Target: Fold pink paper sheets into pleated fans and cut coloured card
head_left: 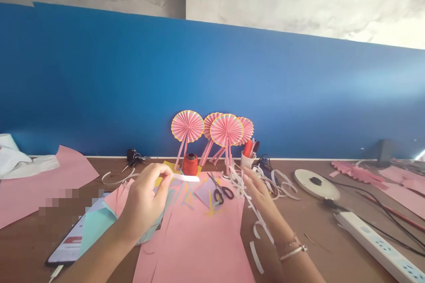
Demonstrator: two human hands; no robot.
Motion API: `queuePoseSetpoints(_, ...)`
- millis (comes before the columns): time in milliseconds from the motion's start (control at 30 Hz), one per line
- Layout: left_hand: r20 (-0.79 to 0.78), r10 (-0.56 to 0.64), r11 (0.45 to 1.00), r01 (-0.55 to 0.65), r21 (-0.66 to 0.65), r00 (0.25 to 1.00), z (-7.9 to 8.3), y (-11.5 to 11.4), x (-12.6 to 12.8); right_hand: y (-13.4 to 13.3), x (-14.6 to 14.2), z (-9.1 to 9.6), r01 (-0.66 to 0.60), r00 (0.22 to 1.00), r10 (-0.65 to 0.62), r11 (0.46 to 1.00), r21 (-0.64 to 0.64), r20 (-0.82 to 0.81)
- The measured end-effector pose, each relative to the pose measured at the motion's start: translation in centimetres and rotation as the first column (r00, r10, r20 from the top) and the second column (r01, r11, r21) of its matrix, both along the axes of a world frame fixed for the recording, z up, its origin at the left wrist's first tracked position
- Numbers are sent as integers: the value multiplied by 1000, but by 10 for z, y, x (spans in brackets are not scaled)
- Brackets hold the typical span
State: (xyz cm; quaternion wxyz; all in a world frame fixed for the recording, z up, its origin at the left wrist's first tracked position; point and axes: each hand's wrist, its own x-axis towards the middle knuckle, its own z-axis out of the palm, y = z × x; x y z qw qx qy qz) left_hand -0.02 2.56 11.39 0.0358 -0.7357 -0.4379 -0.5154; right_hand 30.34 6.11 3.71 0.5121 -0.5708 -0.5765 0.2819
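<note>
Harsh glare bleaches the concrete [299,0] above the blue wall [212,79], brightest past the wall's right end, and the light seems to come from there. The wall's top edge slants from wide-lens distortion; below the wall, the right hand [257,192] looks slightly soft.

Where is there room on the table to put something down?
Bare brown tabletop lies between the round white disc, the white power strip and the paper curls. It is crowded around the scissors and the red thread spool.
</note>
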Motion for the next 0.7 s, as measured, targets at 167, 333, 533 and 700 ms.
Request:
queuePoseSetpoints(167, 42, -116, 946, 124, -301, 992, 12, -4, 9, -19, -50, -5, -480, 833, 466, 877, 29, -299)
queuePoseSetpoints(333, 112, -281, 779, 295, -554, 953, 26, -3, 18, -25, -58, 1, -430, 838, 435, 898, 93, -330)
queuePoseSetpoints(533, 154, -269, 758, 308, -575, 951, 32, 9, 21, -23, -51, 4, -798, 545, 637, 594, -103, -544)
queuePoseSetpoints(700, 154, -132, 790, 198, -580, 979, 18, 19, 5, -17, -29, 4, -750, 639, 584, 618, -235, -501)
